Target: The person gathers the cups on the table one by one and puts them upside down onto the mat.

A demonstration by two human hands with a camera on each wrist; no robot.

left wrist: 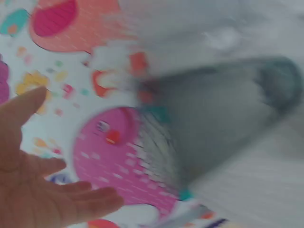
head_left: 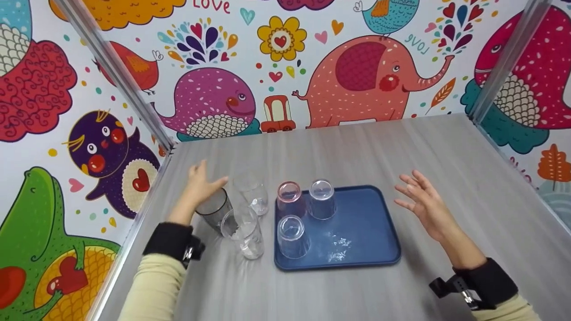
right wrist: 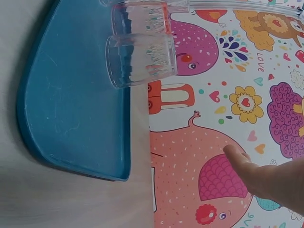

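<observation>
My left hand (head_left: 200,187), fingers spread, is above and beside a dark-rimmed grey glass (head_left: 215,209), which stands mouth up; in the left wrist view that glass (left wrist: 223,114) is blurred, with the hand (left wrist: 42,185) apart from it. Near it stand clear glasses, one at the back (head_left: 254,194) and others in front (head_left: 250,240). On the blue tray (head_left: 357,232) are three upside-down glasses: a pink-rimmed one (head_left: 291,200), a clear one (head_left: 322,200) and another clear one (head_left: 293,238). My right hand (head_left: 426,205) hovers empty right of the tray, fingers loosely extended.
The grey tabletop (head_left: 339,294) surrounds the tray. Patterned panels (head_left: 281,80) stand behind and at both sides, with metal posts (head_left: 504,67) at the corners. The left panel's lower edge (head_left: 129,240) runs close beside my left forearm.
</observation>
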